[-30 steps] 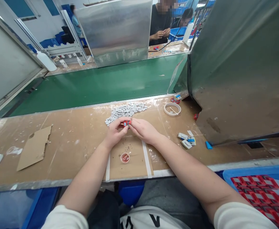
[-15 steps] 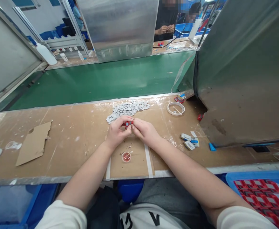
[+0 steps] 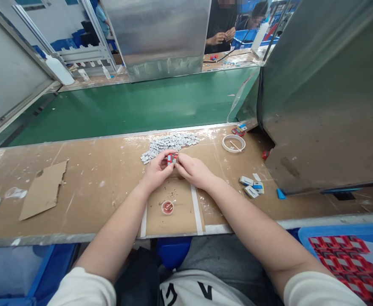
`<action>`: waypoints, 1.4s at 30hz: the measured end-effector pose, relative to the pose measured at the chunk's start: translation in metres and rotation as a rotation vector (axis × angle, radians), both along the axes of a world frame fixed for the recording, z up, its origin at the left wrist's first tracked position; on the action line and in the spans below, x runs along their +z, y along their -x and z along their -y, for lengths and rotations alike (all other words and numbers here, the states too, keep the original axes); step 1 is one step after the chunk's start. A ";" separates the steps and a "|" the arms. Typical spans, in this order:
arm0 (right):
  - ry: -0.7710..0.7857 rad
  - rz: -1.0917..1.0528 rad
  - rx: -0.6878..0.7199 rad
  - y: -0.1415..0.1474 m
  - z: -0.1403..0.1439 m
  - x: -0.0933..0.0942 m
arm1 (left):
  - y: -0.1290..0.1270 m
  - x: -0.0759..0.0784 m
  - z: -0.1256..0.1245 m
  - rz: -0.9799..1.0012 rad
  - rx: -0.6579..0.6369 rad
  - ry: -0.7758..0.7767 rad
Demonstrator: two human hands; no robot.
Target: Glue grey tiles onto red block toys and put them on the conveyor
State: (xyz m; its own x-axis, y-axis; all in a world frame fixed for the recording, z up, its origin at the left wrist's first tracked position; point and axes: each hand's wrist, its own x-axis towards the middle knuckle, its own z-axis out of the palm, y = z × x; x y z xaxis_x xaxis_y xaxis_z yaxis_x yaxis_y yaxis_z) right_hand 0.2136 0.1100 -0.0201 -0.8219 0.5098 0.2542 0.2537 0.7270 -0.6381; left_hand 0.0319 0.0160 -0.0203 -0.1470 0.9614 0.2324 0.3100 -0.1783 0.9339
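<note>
Both hands meet over the bench [image 3: 87, 178], fingertips pinched together on a small red part [image 3: 171, 158] — the left hand [image 3: 157, 171] grips it from the left, the right hand [image 3: 193, 171] from the right, so the part sits between them, just above the board. What the fingers do to it is too small to tell.

Just beyond the hands lies a heap of grey chips [image 3: 169, 144], its near edge almost touching the left fingertips. Just below the hands, toward the person, stands a small red cup [image 3: 167, 207] between two white tape strips [image 3: 196, 209]. To the right of the right hand, well apart, lie a few small boxes [image 3: 252, 188]; further out on that side sits a white ring [image 3: 233, 143] with a red-and-blue piece [image 3: 239, 129] past it. Far to the left of the left hand lies a cardboard scrap [image 3: 43, 190].

Beyond the heap runs a green belt [image 3: 142, 106] — across it, another person's hands [image 3: 221, 37] work at their own bench
</note>
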 end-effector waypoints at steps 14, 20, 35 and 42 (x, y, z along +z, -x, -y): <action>0.019 -0.023 -0.082 0.006 0.006 -0.003 | -0.003 -0.007 -0.004 0.100 0.011 0.013; 0.015 -0.219 0.005 -0.008 0.005 0.011 | 0.012 -0.003 -0.008 0.519 -0.045 0.064; -0.200 0.010 0.597 -0.007 0.043 0.009 | 0.020 -0.005 -0.007 0.500 -0.110 0.025; -0.223 0.002 0.630 -0.006 0.046 0.016 | 0.015 -0.009 -0.009 0.312 -0.146 0.036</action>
